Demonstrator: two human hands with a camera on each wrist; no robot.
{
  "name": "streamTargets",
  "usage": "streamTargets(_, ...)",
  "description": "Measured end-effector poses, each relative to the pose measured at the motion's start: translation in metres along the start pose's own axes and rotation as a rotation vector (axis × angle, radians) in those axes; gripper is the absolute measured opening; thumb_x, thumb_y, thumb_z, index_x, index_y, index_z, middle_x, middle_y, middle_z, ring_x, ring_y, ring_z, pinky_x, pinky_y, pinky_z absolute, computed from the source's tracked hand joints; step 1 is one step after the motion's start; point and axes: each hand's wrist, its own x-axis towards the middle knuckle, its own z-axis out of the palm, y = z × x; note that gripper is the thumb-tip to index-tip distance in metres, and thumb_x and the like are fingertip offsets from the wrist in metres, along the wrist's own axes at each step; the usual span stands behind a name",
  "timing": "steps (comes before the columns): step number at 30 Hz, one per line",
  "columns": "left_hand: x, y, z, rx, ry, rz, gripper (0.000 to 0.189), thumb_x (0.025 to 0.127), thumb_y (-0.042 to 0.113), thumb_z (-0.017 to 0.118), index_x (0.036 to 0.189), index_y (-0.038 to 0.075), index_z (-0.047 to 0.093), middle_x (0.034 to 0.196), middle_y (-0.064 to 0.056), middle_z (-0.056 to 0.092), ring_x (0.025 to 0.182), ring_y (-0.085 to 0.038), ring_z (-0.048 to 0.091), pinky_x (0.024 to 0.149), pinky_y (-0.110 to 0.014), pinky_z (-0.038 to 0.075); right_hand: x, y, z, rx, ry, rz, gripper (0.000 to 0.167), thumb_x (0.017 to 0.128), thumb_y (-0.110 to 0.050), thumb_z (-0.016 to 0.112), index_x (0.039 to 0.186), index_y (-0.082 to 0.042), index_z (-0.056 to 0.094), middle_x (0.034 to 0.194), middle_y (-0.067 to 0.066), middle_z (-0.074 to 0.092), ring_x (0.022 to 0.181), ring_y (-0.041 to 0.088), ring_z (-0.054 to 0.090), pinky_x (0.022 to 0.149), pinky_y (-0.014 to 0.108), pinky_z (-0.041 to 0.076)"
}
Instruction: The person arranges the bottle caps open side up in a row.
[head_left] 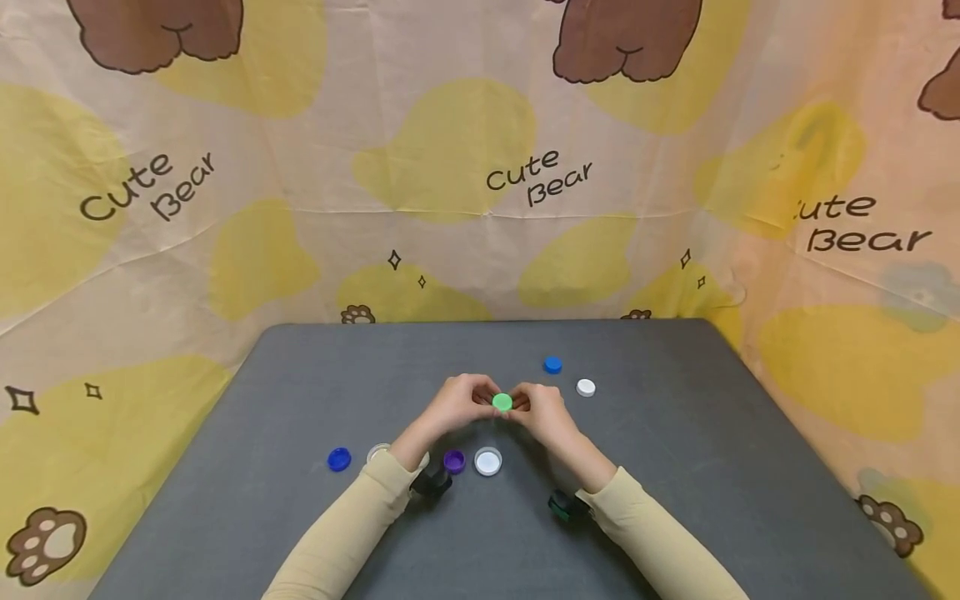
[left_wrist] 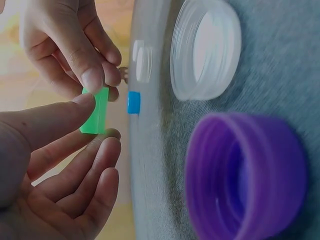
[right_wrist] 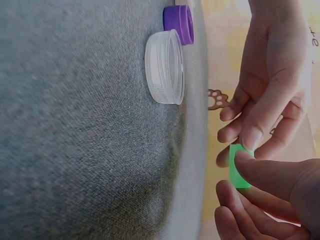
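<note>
A bright green bottle cap (head_left: 502,402) is held above the table between both hands. My left hand (head_left: 462,402) pinches its left side between thumb and fingers, and my right hand (head_left: 542,408) pinches the right side. In the left wrist view the green cap (left_wrist: 95,112) is seen edge-on, with a thumb of each hand against it. The right wrist view shows the same cap (right_wrist: 240,167) between the two thumbs and the fingers behind. Below the hands lie a purple cap (head_left: 454,462) and a translucent white lid (head_left: 487,461), both hollow side up.
A blue cap (head_left: 552,365) and a small white cap (head_left: 586,387) lie beyond the right hand. Far left is a dark blue cap (head_left: 339,459). Another pale lid (head_left: 378,451) is partly hidden by the left forearm. A patterned cloth (head_left: 480,183) hangs behind the grey table (head_left: 360,358).
</note>
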Motion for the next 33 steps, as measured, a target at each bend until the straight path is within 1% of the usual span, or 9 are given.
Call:
streamTargets(7,-0.011,0.005,0.007,-0.013,-0.033,0.006,0.021,0.079,0.021,0.078,0.097,0.013,0.07,0.086,0.0,0.071,0.074,-0.009,0.064,0.063,-0.024,0.05,-0.011,0.001,-0.004,0.004,-0.043,0.005,0.019,0.074,-0.01,0.08,0.09,-0.004,0.071,0.082,0.006,0.071,0.072,0.013,0.068,0.062,0.022,0.053)
streamTargets(13,-0.015,0.007,0.012,-0.01,-0.039,0.006,0.02,0.079,0.022,0.078,0.096,0.015,0.07,0.084,0.003,0.07,0.072,-0.007,0.064,0.064,-0.023,0.051,-0.018,0.003,-0.007,-0.012,-0.055,-0.031,0.02,0.073,-0.012,0.081,0.088,-0.005,0.071,0.079,0.006,0.071,0.069,0.011,0.067,0.06,0.02,0.051)
streamTargets(19,-0.02,0.008,0.017,-0.014,-0.047,0.029,0.019,0.079,0.022,0.078,0.095,0.017,0.07,0.083,0.004,0.07,0.071,-0.006,0.063,0.064,-0.023,0.05,-0.025,0.004,-0.01,-0.007,-0.068,-0.037,0.021,0.072,-0.014,0.082,0.087,-0.006,0.07,0.076,0.002,0.07,0.067,0.009,0.066,0.059,0.019,0.05)
streamTargets(23,-0.023,0.01,0.02,-0.022,-0.055,0.049,0.018,0.079,0.021,0.077,0.096,0.016,0.07,0.083,0.003,0.07,0.07,-0.006,0.063,0.064,-0.023,0.05,-0.031,0.006,-0.012,0.01,-0.074,-0.052,0.021,0.072,-0.014,0.082,0.087,-0.006,0.071,0.076,0.002,0.07,0.067,0.009,0.066,0.059,0.019,0.05)
streamTargets(28,-0.027,0.011,0.023,-0.037,-0.06,0.068,0.019,0.079,0.024,0.078,0.095,0.017,0.071,0.083,0.004,0.07,0.07,-0.005,0.062,0.064,-0.022,0.05,-0.039,0.007,-0.014,0.037,-0.088,-0.057,0.019,0.073,-0.013,0.081,0.088,-0.006,0.071,0.078,0.002,0.071,0.068,0.01,0.066,0.059,0.018,0.05)
streamTargets(33,-0.031,0.014,0.027,-0.039,-0.063,0.061,0.021,0.078,0.029,0.078,0.094,0.019,0.071,0.081,0.006,0.069,0.069,-0.005,0.062,0.063,-0.021,0.049,-0.045,0.009,-0.015,0.042,-0.099,-0.063,0.018,0.075,-0.015,0.08,0.088,-0.007,0.071,0.078,0.002,0.071,0.068,0.009,0.067,0.059,0.018,0.05)
